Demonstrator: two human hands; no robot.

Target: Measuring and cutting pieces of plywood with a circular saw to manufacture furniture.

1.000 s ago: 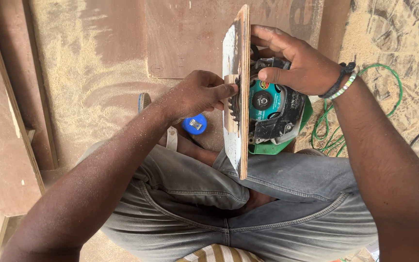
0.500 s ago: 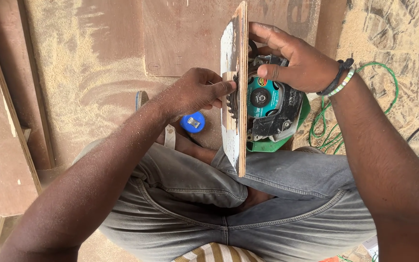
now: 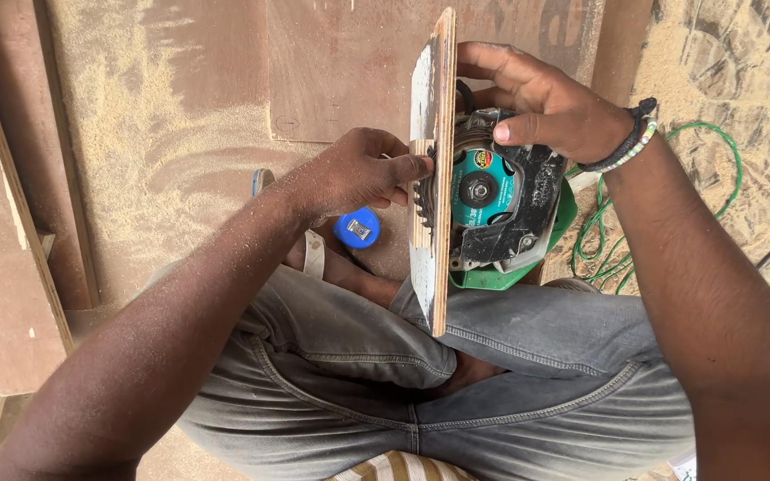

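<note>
Two hands work on a green circular saw (image 3: 501, 209) turned on its side in the person's lap. The left hand (image 3: 349, 174) pinches the toothed blade (image 3: 424, 191) through the plywood base plate (image 3: 431, 169); the right hand (image 3: 545, 102) grips the guard. The blade remains mounted. No containers show, only a blue tape measure (image 3: 356, 228).

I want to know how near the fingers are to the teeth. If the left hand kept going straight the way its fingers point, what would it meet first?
The left hand points its fingertips rightward at the upright plywood panel. They look already at its edge, beside the toothed saw blade showing through the slot. The panel or the blade teeth would likely come first; depth is unclear.
</note>
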